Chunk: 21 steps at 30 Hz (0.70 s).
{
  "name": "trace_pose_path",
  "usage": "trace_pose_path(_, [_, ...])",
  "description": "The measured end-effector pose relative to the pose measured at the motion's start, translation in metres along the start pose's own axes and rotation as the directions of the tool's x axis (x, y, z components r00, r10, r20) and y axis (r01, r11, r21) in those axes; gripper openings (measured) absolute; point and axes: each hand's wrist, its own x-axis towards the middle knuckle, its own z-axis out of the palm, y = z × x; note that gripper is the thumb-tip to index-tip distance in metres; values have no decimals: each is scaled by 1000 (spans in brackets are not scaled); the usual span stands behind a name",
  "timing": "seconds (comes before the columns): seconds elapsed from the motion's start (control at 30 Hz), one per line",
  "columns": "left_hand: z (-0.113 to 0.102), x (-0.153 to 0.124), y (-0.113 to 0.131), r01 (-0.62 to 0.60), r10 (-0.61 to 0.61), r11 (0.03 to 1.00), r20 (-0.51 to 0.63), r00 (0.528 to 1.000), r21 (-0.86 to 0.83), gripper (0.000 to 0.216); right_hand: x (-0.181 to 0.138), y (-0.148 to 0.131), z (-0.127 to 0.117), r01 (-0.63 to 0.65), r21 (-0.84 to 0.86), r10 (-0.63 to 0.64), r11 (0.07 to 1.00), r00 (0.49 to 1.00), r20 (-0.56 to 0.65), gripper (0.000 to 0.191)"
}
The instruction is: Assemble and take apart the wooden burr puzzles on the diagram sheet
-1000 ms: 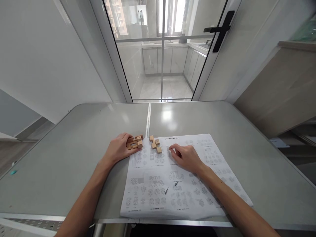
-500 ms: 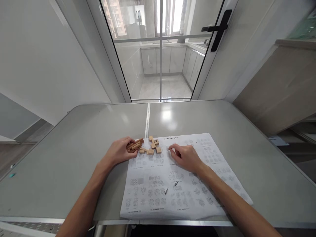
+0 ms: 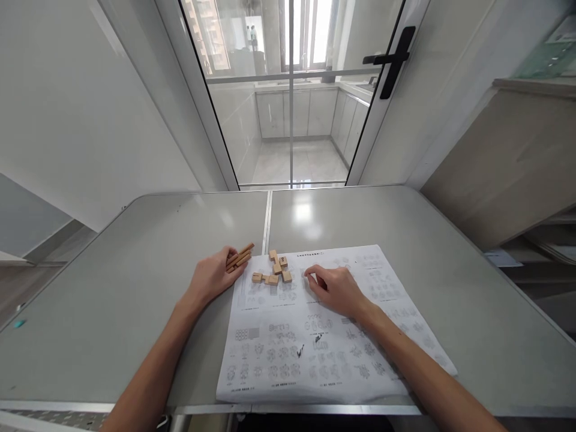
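our left hand (image 3: 213,273) lies at the upper left corner of the printed sheet (image 3: 270,315), closed around a bundle of brown wooden pieces (image 3: 240,257), whose free ends point past the sheet's far edge; our fingers hide the rest, so we cannot count them. just right of that corner, on the sheet, we have a cluster of pale wooden blocks (image 3: 273,279), several touching, one reaching the far edge and one bearing a dark mark. our right hand (image 3: 335,288) rests on the upper middle of the sheet, near the blocks, its fingers loosely curled; we cannot tell whether thumb and forefinger meet. under the sheet is our grey table (image 3: 112,288), with a small teal object (image 3: 19,323) well to the sheet's left, and beyond the sheet stands a glass door (image 3: 291,114) with a black handle (image 3: 396,59).
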Motion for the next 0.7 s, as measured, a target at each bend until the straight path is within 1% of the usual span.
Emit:
trace_pose_path(0.07, [-1, 1, 1, 43, -45, 997, -38, 998, -61, 48, 1, -1, 0, -15, 22, 15, 1000, 1000, -1, 21])
trace_pose_path(0.13, [-2, 0, 9, 32, -44, 976, -55, 998, -215, 46, 2, -2, 0, -52, 84, 52, 995, 999, 1, 20])
trace_pose_path(0.2, [-3, -2, 26, -16, -2, 906, -43, 999, -424, 44, 4, -5, -2, -126, 210, 128, 970, 992, 3, 20])
trace_pose_path(0.23, [-3, -4, 38, -10, -2, 857, -23, 1000, -515, 43, 5, -6, -4, -176, 298, 182, 938, 983, 10, 21])
trace_pose_path(0.27, [-2, -6, 53, 8, 11, 800, 28, 1000, -600, 43, 7, -8, -7, -231, 400, 240, 887, 970, 29, 22])
trace_pose_path(0.3, [0, -8, 69, 28, 52, 728, 96, 994, -685, 43, 9, -9, -9, -283, 505, 292, 816, 954, 62, 25])
trace_pose_path(0.37, [7, -12, 102, 72, 161, 573, 198, 967, -817, 44, 12, -10, -15, -344, 680, 346, 647, 928, 141, 34])
trace_pose_path(0.43, [17, -14, 134, 156, 222, 438, 275, 935, -885, 46, 14, -8, -19, -347, 787, 352, 511, 919, 177, 42])
trace_pose_path(0.5, [29, -13, 160, 247, 269, 332, 343, 900, -910, 46, 15, -4, -20, -331, 828, 366, 453, 916, 166, 43])
trace_pose_path(0.57, [42, -10, 177, 323, 287, 280, 400, 871, -904, 49, 15, 1, -19, -339, 841, 399, 422, 902, 163, 41])
trace_pose_path(0.63, [56, -8, 186, 333, 272, 219, 385, 882, -917, 52, 14, 6, -18, -350, 851, 423, 391, 890, 171, 41])
trace_pose_path(0.7, [67, -6, 188, 344, 242, 148, 371, 897, -927, 56, 14, 8, -17, -353, 860, 439, 369, 882, 174, 39])
